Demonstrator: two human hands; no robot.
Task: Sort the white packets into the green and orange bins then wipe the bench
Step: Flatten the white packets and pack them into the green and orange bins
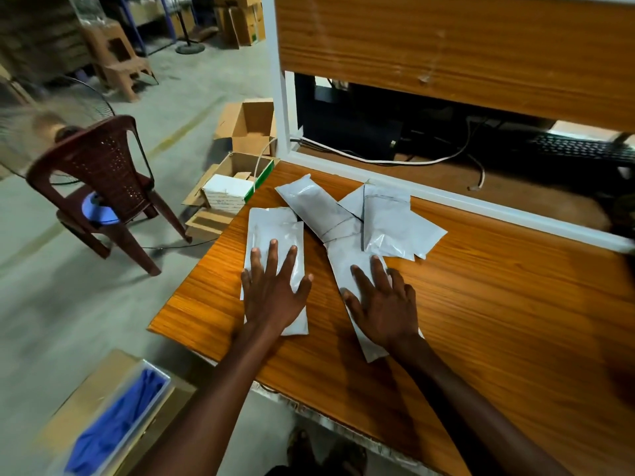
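Several white packets lie on the wooden bench [481,304]. My left hand [275,290] rests flat, fingers spread, on a stack of flat packets [275,231] near the bench's left edge. My right hand [385,304] lies flat with fingers apart on a long packet [343,262] that runs diagonally. Behind it a heap of overlapping packets [388,221] sits toward the back of the bench. No green or orange bin is in view.
A white frame rail [446,197] and wooden panel [446,46] bound the bench's back, with cables and a black keyboard [584,149] behind. Left on the floor stand a maroon plastic chair [99,187], a fan [44,125], open cardboard boxes [240,173] and a box with blue cloth [117,420].
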